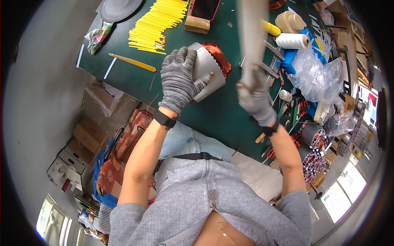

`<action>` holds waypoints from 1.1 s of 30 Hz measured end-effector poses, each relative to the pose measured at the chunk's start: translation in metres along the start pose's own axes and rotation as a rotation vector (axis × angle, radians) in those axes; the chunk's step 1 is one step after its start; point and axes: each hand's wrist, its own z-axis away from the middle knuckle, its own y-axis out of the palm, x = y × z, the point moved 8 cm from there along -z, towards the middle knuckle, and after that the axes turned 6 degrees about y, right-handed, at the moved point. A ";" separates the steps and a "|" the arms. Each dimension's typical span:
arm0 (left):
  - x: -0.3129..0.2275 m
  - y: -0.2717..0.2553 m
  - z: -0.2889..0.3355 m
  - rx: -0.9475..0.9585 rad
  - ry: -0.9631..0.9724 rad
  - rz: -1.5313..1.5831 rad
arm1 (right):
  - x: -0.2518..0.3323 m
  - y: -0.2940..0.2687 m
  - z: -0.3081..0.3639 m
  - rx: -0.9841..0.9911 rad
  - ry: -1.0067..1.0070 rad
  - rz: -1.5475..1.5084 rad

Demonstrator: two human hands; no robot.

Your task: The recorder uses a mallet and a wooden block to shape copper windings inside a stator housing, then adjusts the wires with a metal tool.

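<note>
My left hand [180, 78], in a grey knit glove, grips a silver metal motor stator [208, 70] that lies tilted on the green table. Its thumb presses along the near side, while the fingers reach over the left side. Copper windings [221, 59] bulge from the stator's far right end. To the right, my gloved right hand [257, 100] is closed round the lower end of a long pale club-like tool [252, 37]. That tool points up past the top edge, blurred by motion, and is apart from the stator.
Yellow strips [158, 24], a wooden block [197, 24] bearing a phone, and a yellow pointed stick [133, 62] lie beyond my left hand. At the right are thread spools [292, 41], clear plastic bags [314, 76] and assorted hand tools. The green table's [221, 110] near edge lies before my waist.
</note>
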 end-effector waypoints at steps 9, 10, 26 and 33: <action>0.038 0.003 -0.008 -0.048 -0.061 0.178 | -0.011 0.011 -0.005 0.032 0.122 0.254; 0.037 0.002 -0.003 -0.044 -0.054 0.183 | -0.041 0.040 0.000 0.364 0.286 0.445; 0.055 0.060 0.113 -0.072 -0.764 1.146 | -0.110 0.046 0.005 0.050 0.575 -0.130; 0.017 0.074 0.195 0.062 -1.114 1.437 | -0.063 0.013 0.052 0.193 0.606 0.081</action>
